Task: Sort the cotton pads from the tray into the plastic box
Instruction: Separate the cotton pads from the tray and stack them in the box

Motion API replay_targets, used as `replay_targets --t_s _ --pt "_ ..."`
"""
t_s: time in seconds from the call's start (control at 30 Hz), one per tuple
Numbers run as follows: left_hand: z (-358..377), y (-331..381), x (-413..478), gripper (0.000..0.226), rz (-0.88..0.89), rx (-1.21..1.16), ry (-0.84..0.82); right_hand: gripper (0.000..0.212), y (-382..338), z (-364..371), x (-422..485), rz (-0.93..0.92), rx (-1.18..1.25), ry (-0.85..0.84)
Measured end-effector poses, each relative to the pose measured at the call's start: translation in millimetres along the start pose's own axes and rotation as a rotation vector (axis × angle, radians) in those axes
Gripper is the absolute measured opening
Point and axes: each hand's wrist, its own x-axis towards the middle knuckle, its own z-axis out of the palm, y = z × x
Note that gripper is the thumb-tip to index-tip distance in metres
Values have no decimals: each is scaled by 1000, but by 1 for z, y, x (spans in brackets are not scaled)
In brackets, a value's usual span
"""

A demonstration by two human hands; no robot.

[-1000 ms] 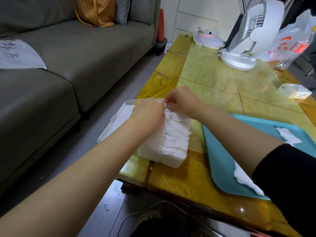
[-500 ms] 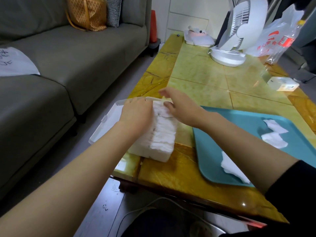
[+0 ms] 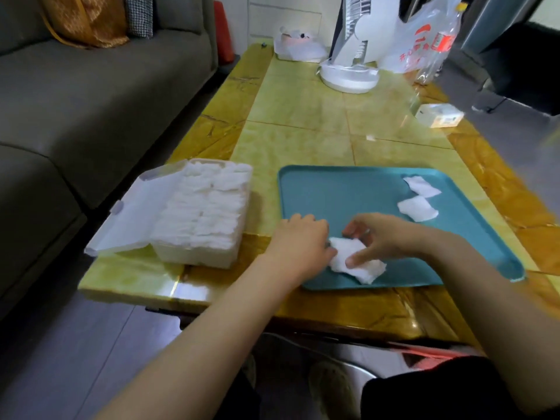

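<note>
The teal tray [image 3: 363, 189] lies on the yellow table [image 3: 303, 140]. The plastic box [image 3: 197, 259] stands just beside the tray at 9 o'clock, with its lid [image 3: 133, 219] folded open toward the sofa [image 3: 91, 95]. The box is filled to the rim with white cotton pads [image 3: 209, 204] packed in rows. Both hands are over the near left part of the tray, at a small crumpled heap of pads [image 3: 365, 268] that lies on it. The right hand [image 3: 388, 237] has its thumb on top of the heap and its fingers bent above, pinching it. The left hand [image 3: 303, 241] is at 9 o'clock of the heap with curled fingers at its edge. Its fingertips are hidden, so I cannot tell if it holds anything. Two loose pads [image 3: 419, 209] lie on the tray at 2 o'clock from the hands. A white fan [image 3: 348, 77] stands at 12 o'clock, well apart.
</note>
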Motion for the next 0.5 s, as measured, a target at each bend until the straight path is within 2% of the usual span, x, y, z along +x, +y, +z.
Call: replay_targets --t_s 0.13,0.2,0.33,0.43,0.5 --pt "9 13 6 45 -29 -34 -30 47 10 9 -2 -51 -13 124" --pt "10 15 11 47 -68 -83 -14 43 13 14 1 -97 81 230" --pt "17 15 19 23 -167 -261 103 38 21 23 6 -166 315 404" --pt "21 14 22 7 -192 -346 201 34 19 27 9 -196 335 447" --pt "22 13 24 6 -167 -372 264 30 17 27 11 -213 305 465"
